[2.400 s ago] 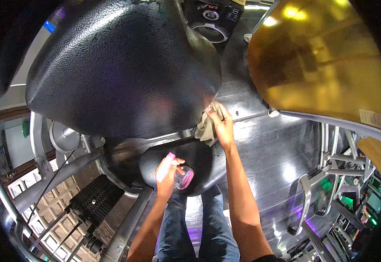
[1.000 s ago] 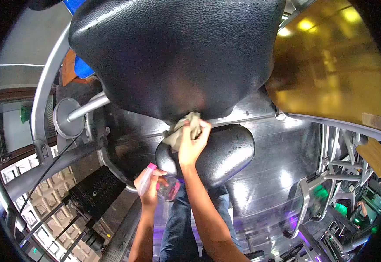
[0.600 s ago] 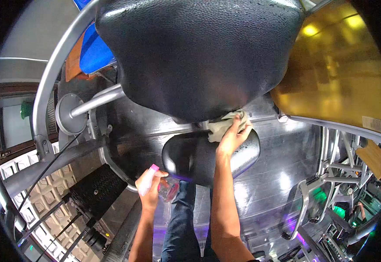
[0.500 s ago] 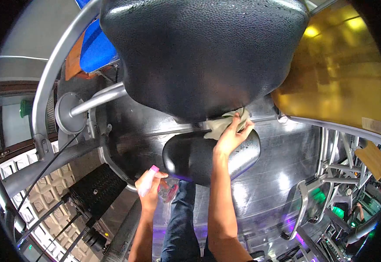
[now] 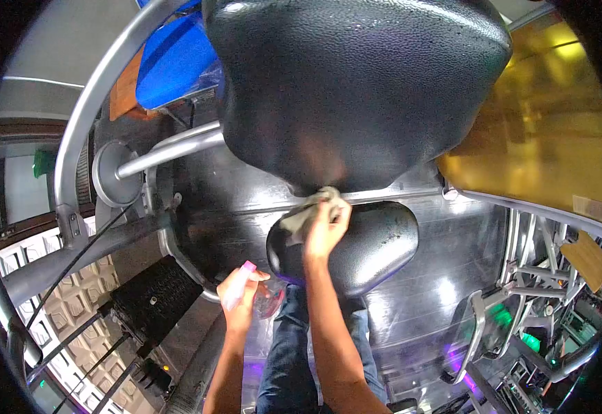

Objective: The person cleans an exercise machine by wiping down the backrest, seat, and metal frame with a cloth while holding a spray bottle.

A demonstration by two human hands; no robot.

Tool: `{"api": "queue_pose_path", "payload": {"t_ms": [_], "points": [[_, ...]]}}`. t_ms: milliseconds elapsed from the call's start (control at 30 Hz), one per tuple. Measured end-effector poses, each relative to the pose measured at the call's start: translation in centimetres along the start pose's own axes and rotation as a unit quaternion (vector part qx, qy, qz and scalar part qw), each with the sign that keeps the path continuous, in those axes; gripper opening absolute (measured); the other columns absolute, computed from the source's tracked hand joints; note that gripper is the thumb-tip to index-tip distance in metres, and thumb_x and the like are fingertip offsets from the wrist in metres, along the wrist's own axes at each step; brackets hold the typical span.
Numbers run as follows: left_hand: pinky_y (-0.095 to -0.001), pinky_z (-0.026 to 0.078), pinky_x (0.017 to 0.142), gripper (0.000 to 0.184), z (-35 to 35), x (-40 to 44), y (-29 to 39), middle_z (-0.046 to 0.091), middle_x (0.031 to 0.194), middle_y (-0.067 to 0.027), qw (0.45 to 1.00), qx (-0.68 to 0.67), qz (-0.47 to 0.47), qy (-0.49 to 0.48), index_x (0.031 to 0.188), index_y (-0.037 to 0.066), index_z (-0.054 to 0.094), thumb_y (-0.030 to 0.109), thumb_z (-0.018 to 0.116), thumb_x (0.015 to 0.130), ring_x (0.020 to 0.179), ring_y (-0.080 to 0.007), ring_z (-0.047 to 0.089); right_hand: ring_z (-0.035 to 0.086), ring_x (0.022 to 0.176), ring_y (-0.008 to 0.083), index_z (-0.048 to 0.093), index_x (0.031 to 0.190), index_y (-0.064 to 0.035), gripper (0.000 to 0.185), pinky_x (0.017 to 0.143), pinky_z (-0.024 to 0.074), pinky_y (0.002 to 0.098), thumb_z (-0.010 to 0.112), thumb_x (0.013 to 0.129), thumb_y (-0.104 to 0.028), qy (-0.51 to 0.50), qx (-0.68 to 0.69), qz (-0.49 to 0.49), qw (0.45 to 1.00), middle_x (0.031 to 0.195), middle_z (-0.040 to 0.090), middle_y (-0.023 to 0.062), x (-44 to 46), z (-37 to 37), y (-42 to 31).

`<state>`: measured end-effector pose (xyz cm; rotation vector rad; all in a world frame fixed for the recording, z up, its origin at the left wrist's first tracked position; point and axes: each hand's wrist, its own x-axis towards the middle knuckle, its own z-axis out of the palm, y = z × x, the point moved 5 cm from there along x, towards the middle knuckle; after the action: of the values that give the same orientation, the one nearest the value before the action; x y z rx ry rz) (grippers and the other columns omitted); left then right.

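Note:
My right hand (image 5: 326, 224) is closed on a bunched, pale cloth (image 5: 301, 219). The cloth lies against the left part of the small black padded seat (image 5: 366, 238), just below the lower edge of the large black backrest (image 5: 356, 90). Small wet specks dot the seat's right side. Down to the left, my left hand (image 5: 235, 293) grips a clear spray bottle with a pink head (image 5: 248, 266). Its see-through body is partly hidden by the fingers and stays apart from the seat.
A curved grey metal frame (image 5: 94, 110) with a round disc (image 5: 116, 174) rises on the left. Behind it is a blue chair (image 5: 176, 65). A gold panel (image 5: 542, 131) stands at right, with metal gym machines (image 5: 521, 290) below. Dark flooring (image 5: 446, 269) surrounds the seat.
My right hand has moved left with the cloth, from the seat's upper middle to its left part. My left hand with the spray bottle has hardly moved. The view has shifted slightly.

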<state>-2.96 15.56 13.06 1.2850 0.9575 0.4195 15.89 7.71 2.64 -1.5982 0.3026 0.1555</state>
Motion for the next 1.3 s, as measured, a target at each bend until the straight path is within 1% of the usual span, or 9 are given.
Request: {"api": "queue_pose_path", "payload": {"t_ms": [33,100,233,300,567,867,1000,1167,1300], "points": [[-0.0294,0.05,0.058,0.019,-0.1,0.0,0.2,0.07,0.088,-0.0134,1.0,-0.004,0.004,0.0,0.089,-0.003,0.065,0.016,0.065,0.092,0.061,-0.0183,0.064,0.053,0.094,0.0171,0.054,0.103,-0.0055,0.024,0.086,0.0451,0.0342,0.067,0.092,-0.022,0.033,0.012,-0.001,0.999,0.099,0.058,0.0061,0.9,-0.9,-0.1],[-0.0298,0.05,0.059,0.019,-0.4,-0.2,-0.3,0.07,0.088,-0.0135,1.0,-0.018,0.001,0.003,0.089,-0.003,0.065,0.016,0.064,0.092,0.061,-0.0185,0.064,0.053,0.092,0.0143,0.055,0.103,-0.0064,0.015,0.087,0.044,0.0315,0.062,0.094,-0.017,0.088,0.052,0.047,0.994,0.098,0.057,0.0034,2.7,-2.1,-1.5],[-0.0308,0.051,0.059,0.022,-1.0,-0.3,-0.5,0.07,0.087,-0.0133,0.999,-0.031,0.004,0.007,0.089,-0.003,0.066,0.018,0.064,0.093,0.061,-0.0187,0.064,0.053,0.093,0.0158,0.053,0.104,-0.0064,0.019,0.088,0.0437,0.0337,0.062,0.093,-0.019,0.098,0.068,0.053,0.991,0.101,0.057,0.0056,3.2,-1.7,-4.8],[-0.0308,0.051,0.059,0.023,-1.3,-0.5,-0.6,0.07,0.087,-0.0133,1.0,-0.012,-0.01,0.01,0.09,-0.003,0.066,0.02,0.064,0.094,0.061,-0.0186,0.064,0.053,0.095,0.0192,0.051,0.103,-0.004,0.025,0.09,0.0433,0.0349,0.067,0.092,-0.02,0.096,0.0,-0.019,0.995,0.101,0.057,0.0093,1.9,-0.6,-5.6],[-0.03,0.052,0.058,0.026,-1.5,-0.3,0.0,0.07,0.087,-0.0133,1.0,-0.016,-0.014,0.015,0.09,-0.004,0.066,0.022,0.066,0.094,0.06,-0.0182,0.064,0.059,0.092,0.0253,0.057,0.097,0.0,0.02,0.088,0.0455,0.0367,0.066,0.081,-0.007,-0.091,-0.08,-0.075,0.99,0.096,0.06,0.0141,-4.1,4.0,-4.1],[-0.0307,0.052,0.059,0.028,-2.5,-0.3,-0.7,0.07,0.087,-0.0144,0.999,-0.007,-0.039,0.024,0.091,-0.004,0.065,0.025,0.065,0.094,0.061,-0.0188,0.064,0.057,0.091,0.0164,0.059,0.103,-0.0004,0.021,0.088,0.0458,0.0314,0.07,0.087,-0.01,0.009,-0.028,-0.047,0.998,0.096,0.063,0.0072,-1.6,1.1,-4.0],[-0.0307,0.052,0.059,0.028,-2.9,-0.4,-1.1,0.07,0.087,-0.0147,0.999,0.011,-0.04,0.025,0.092,-0.003,0.065,0.025,0.066,0.093,0.06,-0.0187,0.064,0.056,0.096,0.0185,0.057,0.104,-0.0007,0.025,0.09,0.0442,0.0324,0.071,0.086,-0.01,0.016,-0.009,-0.07,0.997,0.101,0.061,0.0089,-1.3,1.4,-7.2],[-0.0304,0.051,0.059,0.027,-2.8,-0.1,-0.9,0.071,0.087,-0.0149,0.999,-0.01,-0.031,0.032,0.093,-0.003,0.065,0.024,0.066,0.093,0.06,-0.0182,0.064,0.059,0.096,0.0299,0.061,0.1,-0.0034,0.033,0.088,0.0471,0.0396,0.075,0.07,0.0,-0.043,-0.126,-0.277,0.952,0.101,0.058,0.0145,-2.6,2.6,-8.2],[-0.0296,0.051,0.059,0.027,-2.9,0.1,-0.9,0.071,0.087,-0.014,0.998,-0.001,-0.047,0.04,0.092,-0.002,0.066,0.024,0.067,0.093,0.061,-0.0173,0.064,0.062,0.098,0.0311,0.066,0.101,-0.0054,0.031,0.085,0.0498,0.0401,0.075,0.071,-0.006,-0.114,-0.217,-0.217,0.945,0.099,0.061,0.0119,-2.9,2.6,-4.4]]}}
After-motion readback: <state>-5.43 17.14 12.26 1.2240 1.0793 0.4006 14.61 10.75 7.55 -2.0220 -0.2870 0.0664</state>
